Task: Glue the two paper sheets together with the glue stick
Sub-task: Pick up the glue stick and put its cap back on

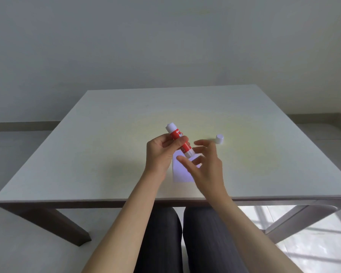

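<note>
We take the paper point(180, 170) as our landmark: it lies flat on the tabletop point(106, 134), pale against it, near the front edge and partly hidden beneath our hands. Whether it is one sheet or two stacked we cannot tell.

Just above the paper's far edge, our left hand point(161, 152) has its grip closed around the red middle of the glue stick point(180, 139). The stick is lifted off the tabletop and tilted, one white end up and away from the paper, the other down toward it. We judge it is held this way so that both ends stay free for the other hand to work.

Our right hand point(205, 164) hovers over the paper's right side with an open grip, fingers spread and blurred, holding nothing and close to the stick's lower end. It looks ready to twist the base, though that is our guess.

The cap point(219, 139) stands beyond the paper to the right, well clear, so it will not get in the way of gluing.
</note>
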A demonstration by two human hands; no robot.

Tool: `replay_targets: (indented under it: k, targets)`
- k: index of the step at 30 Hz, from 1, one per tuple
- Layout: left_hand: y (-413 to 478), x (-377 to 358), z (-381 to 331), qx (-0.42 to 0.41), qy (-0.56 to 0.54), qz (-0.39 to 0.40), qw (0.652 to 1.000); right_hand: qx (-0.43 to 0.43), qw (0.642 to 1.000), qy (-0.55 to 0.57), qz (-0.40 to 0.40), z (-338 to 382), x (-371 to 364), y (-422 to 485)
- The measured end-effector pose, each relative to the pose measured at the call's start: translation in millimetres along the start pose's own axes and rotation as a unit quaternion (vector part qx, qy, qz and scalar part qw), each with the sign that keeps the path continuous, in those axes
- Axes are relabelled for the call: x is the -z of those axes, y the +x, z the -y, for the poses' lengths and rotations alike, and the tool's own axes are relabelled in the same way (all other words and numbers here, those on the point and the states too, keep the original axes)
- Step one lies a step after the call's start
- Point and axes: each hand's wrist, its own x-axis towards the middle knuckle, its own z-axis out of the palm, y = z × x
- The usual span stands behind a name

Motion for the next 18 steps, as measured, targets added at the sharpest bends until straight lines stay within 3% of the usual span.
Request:
replay_targets:
  k: [1, 3, 4, 5, 6, 9, 10, 14, 16, 18]
  targets:
    - [-0.4, 0.7, -0.6, 0.0, 0.005, -0.001, 1.0, -0.109, 0.983, 0.13, 0.065, 4.5, 2.2, 3.7]
    - [-1.3, 2.3, -2.2, -0.001, 0.017, 0.001, 1.0, -0.289, 0.876, 0.325, 0.21, 9.8, 10.1, 11.5]
    - [-1.6, 3.1, -3.0, -0.002, 0.022, 0.002, 1.0, -0.315, 0.837, 0.37, 0.251, 10.9, 13.9, 13.3]
    - [-1.9, 3.5, -3.8, -0.002, 0.022, 0.001, 1.0, -0.307, 0.83, 0.384, 0.264, 12.0, 16.1, 14.3]
    - [-2.5, 3.2, -4.5, -0.005, 0.024, -0.007, 1.0, -0.276, 0.849, 0.373, 0.254, 12.6, 15.7, 14.3]
    - [-3.8, -0.3, -5.4, -0.017, 0.052, -0.054, 0.997, -0.051, 0.98, 0.149, 0.118, 6.9, 7.1, 4.7]
    - [-4.1, -1.7, -5.3, -0.028, 0.064, -0.067, 0.995, 0.009, 0.996, 0.063, 0.065, 2.8, 4.8, 3.4]
    - [-1.4, 3.2, -6.1, -0.105, 0.202, -0.092, 0.969, 0.098, 0.988, -0.103, 0.058, -10.7, 15.2, 24.3]
    - [0.0, 12.7, -6.5, -0.127, 0.275, -0.091, 0.949, 0.122, 0.957, -0.261, 0.015, -27.4, 29.7, 51.3]
    - [0.0, 23.7, -5.9, -0.145, 0.352, -0.096, 0.92, 0.093, 0.935, -0.341, -0.017, -42.0, 44.2, 74.8]
